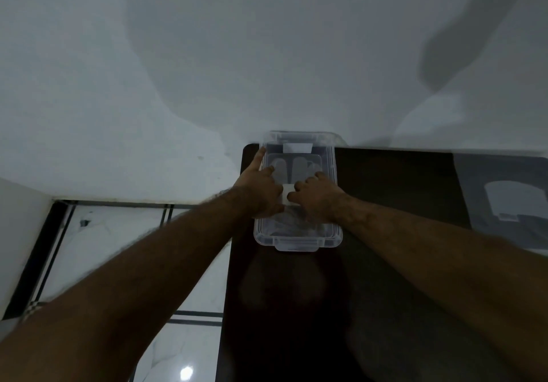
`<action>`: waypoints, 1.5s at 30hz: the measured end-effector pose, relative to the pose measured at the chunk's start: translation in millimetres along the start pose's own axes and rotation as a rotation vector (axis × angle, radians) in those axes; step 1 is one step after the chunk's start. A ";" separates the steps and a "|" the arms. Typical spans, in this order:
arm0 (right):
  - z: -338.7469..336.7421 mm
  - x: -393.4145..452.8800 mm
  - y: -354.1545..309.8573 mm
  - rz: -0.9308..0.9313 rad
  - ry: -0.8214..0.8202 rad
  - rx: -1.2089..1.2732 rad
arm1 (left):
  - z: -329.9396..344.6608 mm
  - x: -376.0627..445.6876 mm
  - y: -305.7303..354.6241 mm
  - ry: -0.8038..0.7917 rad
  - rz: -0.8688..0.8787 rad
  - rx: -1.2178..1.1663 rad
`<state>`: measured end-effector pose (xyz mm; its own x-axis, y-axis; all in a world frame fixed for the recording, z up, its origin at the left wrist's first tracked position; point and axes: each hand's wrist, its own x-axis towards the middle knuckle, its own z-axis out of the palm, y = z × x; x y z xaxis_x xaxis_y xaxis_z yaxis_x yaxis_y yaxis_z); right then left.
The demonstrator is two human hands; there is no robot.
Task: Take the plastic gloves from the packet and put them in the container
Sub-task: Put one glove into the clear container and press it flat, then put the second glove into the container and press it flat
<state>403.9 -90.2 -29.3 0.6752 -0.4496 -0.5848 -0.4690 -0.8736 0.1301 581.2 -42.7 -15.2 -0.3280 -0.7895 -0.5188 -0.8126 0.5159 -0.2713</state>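
Note:
A clear plastic container point(298, 240) stands on the dark table by the wall. Inside it lie see-through plastic gloves point(296, 168), their finger shapes showing at the far end. Both of my hands reach into the container on top of the gloves. My left hand point(262, 193) is at the left side, with one finger stretched along the left rim. My right hand point(318, 200) is at the right side with its fingers curled. A small white piece point(287, 197) of the glove stack is pinched between the two hands. The glove packet point(504, 203) lies flat at the table's right edge.
The dark table point(385, 263) stands against a white wall point(207, 55), with its left edge just left of the container. Glossy white floor tiles point(184, 337) lie below on the left. The container's near handle point(298, 248) faces me.

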 end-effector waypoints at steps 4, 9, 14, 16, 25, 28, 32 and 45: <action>0.3 -2.8 -0.4 0.000 0.041 -0.016 | -2.0 4.8 -0.9 0.043 -0.073 0.096; 0.5 -4.5 0.8 0.015 0.037 0.007 | -6.0 4.9 -1.8 0.064 -0.111 0.083; -7.7 -17.3 5.0 0.049 0.100 0.077 | -10.3 -12.7 5.1 0.153 -0.218 -0.054; -10.6 -33.7 10.7 0.056 0.192 0.118 | -15.3 -25.2 13.9 0.199 -0.253 -0.150; 59.6 -179.7 12.0 0.037 0.487 0.396 | -67.3 -82.4 142.5 0.392 -0.281 -0.596; 111.5 -243.0 16.4 0.055 0.473 0.436 | -88.0 -80.9 213.1 0.411 -0.197 -0.665; 199.3 -333.0 31.3 0.114 0.440 0.488 | -107.5 -58.4 312.4 0.375 -0.101 -0.698; 414.6 -529.6 97.7 0.243 0.160 0.528 | -168.2 24.8 567.9 0.263 0.187 -0.699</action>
<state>-235.5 139.8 -38.8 0.5716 -0.6827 -0.4552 -0.8121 -0.5503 -0.1944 30.6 174.7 -45.7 -0.5225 -0.8080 -0.2722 -0.8192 0.3873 0.4229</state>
